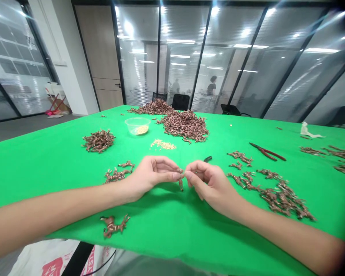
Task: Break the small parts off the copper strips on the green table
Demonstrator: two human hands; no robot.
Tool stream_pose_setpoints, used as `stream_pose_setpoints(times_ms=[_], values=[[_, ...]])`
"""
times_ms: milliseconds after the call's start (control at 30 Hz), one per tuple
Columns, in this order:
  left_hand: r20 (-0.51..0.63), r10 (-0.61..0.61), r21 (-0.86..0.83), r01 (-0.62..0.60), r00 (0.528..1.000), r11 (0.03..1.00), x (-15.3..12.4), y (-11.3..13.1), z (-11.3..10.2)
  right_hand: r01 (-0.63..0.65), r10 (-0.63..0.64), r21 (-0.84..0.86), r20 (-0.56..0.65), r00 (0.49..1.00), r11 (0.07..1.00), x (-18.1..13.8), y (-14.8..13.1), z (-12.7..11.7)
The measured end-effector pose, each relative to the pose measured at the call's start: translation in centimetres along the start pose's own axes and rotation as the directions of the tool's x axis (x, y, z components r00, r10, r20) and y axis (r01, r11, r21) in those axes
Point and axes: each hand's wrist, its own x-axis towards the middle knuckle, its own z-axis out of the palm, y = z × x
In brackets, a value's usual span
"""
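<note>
My left hand (pixel 149 174) is closed around a small brown animal figurine (pixel 181 185), pinched between thumb and fingers above the green cloth. Meeting it from the other side, my right hand (pixel 214 188) has its thumb and forefinger pinched together at the figurine's edge; anything between them is too small to make out. Another brown animal figurine with pale stripes (pixel 114 226) lies near the front edge, below my left forearm. Several more figurines (pixel 115 175) lie just behind that forearm. A black tool tip (pixel 207 158) shows behind my right hand, the rest hidden.
Small pale pieces (pixel 163 145) are scattered ahead of my hands, beside a clear plastic bowl (pixel 129 127) holding more. Large figurine heaps (pixel 185 125) stand at the back, a smaller pile (pixel 98 141) at left. Red-handled pliers (pixel 267 152) and loose figurines (pixel 284 199) lie at right.
</note>
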Motion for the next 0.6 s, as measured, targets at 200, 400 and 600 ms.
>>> stream_pose_setpoints(times_ms=[200,400,600], values=[[0.039,-0.016,-0.029,0.017,0.999,0.999,0.01,-0.32,-0.23,0.098,-0.103,-0.128,-0.027,0.994,0.987,-0.03,-0.04,0.33],[0.061,-0.031,-0.075,0.036,0.998,0.997,0.05,-0.39,-0.26,0.179,-0.201,-0.238,-0.073,0.977,0.955,0.1,0.41,0.53],[0.046,-0.066,-0.085,0.07,0.997,0.994,0.04,-0.14,-0.05,0.202,-0.243,-0.319,-0.095,0.965,0.926,0.1,0.56,0.68]])
